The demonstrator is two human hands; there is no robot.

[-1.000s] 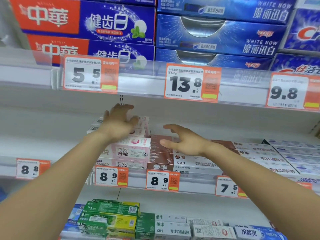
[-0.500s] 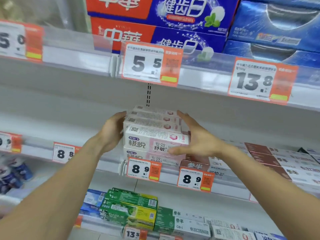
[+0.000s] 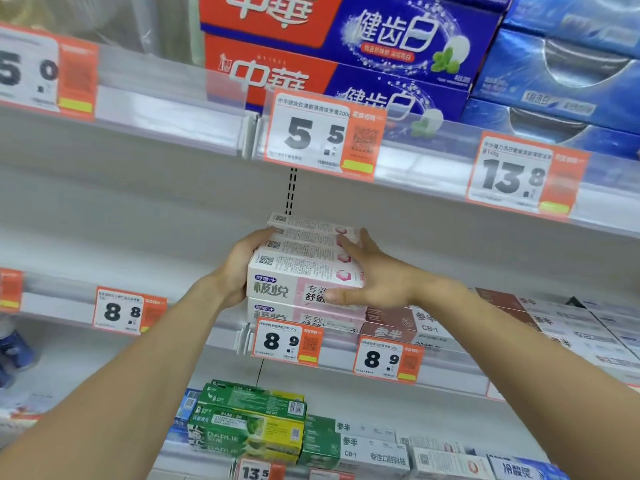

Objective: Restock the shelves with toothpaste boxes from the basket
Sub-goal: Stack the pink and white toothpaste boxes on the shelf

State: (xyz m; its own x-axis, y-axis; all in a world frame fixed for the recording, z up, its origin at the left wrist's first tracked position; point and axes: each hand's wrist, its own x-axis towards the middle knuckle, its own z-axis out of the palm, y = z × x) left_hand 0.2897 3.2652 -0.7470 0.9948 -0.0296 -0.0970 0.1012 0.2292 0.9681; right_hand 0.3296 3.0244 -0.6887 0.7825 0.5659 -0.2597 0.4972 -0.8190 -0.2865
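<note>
Price tags: "5.5" [image 3: 323,135], "13.8" [image 3: 519,176], "8.8" [image 3: 126,311], two "8.9" [image 3: 285,341]. "DARLIE" on green box [image 3: 247,433]. "CB-1" on white box [image 3: 367,452].

Left hand's [image 3: 239,268] fingertips behind the pink-and-white boxes [image 3: 304,271]; lower box [image 3: 277,311] partly behind the price tag [image 3: 287,342].
</note>
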